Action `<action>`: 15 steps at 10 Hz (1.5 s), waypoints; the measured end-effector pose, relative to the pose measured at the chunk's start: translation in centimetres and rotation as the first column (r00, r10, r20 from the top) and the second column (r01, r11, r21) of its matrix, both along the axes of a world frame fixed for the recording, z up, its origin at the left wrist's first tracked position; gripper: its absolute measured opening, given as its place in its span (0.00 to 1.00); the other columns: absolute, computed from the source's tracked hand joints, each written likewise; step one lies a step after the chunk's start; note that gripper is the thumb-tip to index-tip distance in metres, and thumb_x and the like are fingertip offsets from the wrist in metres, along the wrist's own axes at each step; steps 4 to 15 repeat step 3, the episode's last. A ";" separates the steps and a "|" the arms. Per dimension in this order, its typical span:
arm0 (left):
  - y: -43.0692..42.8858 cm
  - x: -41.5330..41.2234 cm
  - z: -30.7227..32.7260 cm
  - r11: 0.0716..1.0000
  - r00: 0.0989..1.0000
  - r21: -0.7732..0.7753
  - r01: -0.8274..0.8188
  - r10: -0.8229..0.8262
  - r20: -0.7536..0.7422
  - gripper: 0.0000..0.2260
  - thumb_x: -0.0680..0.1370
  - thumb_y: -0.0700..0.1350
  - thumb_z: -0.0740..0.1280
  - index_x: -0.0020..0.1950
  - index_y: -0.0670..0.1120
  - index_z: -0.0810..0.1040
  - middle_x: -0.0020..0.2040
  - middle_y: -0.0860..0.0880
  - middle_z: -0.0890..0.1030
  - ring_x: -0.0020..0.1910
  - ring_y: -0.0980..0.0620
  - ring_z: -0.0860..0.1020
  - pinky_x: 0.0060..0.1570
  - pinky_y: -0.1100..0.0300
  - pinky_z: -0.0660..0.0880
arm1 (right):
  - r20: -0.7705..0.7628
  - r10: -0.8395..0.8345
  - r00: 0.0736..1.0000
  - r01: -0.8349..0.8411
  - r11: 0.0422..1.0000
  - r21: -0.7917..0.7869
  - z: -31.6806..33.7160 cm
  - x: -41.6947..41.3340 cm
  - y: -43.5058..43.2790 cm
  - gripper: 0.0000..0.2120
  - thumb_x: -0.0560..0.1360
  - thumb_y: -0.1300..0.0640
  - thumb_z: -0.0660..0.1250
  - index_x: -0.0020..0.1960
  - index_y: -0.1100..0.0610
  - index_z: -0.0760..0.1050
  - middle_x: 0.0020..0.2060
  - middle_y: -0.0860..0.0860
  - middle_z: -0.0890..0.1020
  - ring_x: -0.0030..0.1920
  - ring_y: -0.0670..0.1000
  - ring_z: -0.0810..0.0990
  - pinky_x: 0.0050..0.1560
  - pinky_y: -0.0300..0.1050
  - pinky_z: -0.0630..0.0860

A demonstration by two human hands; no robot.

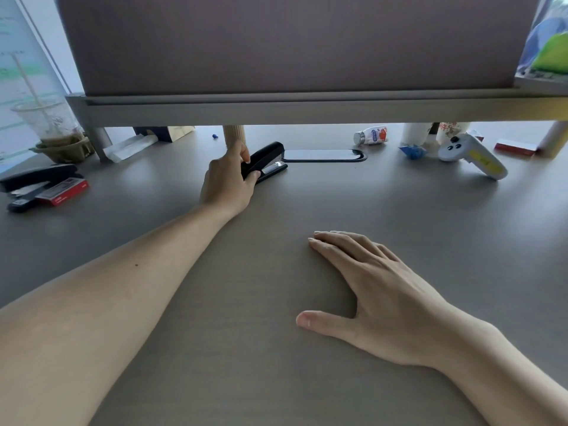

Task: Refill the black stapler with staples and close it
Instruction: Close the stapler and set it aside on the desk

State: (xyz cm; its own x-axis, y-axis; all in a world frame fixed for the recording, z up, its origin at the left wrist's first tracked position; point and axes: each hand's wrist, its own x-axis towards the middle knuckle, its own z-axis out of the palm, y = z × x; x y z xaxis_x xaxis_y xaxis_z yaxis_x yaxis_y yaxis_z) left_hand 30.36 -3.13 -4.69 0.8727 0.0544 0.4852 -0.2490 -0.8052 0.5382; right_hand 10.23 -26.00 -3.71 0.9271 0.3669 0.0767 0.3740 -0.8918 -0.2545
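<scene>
The black stapler (265, 161) is grasped at its rear end by the fingers (246, 155) of the left hand (227, 179), far out on the counter (430, 229). It lies closed; nothing is loaded yet. The right hand (378, 290) rests flat and released, holding nothing. A red staple box (63, 190) lies well left of the fingers, so opening, filling and closing all remain.
</scene>
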 end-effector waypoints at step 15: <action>1.2 -3.1 1.5 0.994 0.990 0.047 0.102 -0.106 0.091 0.16 0.77 0.52 0.72 0.59 0.46 0.73 0.59 0.44 0.80 0.60 0.41 0.77 0.56 0.49 0.73 | -0.018 0.003 1.000 -0.003 1.000 0.018 0.2 -0.3 -0.1 0.52 0.67 0.16 0.51 0.84 0.42 0.54 0.81 0.32 0.55 0.82 0.38 0.50 0.81 0.39 0.49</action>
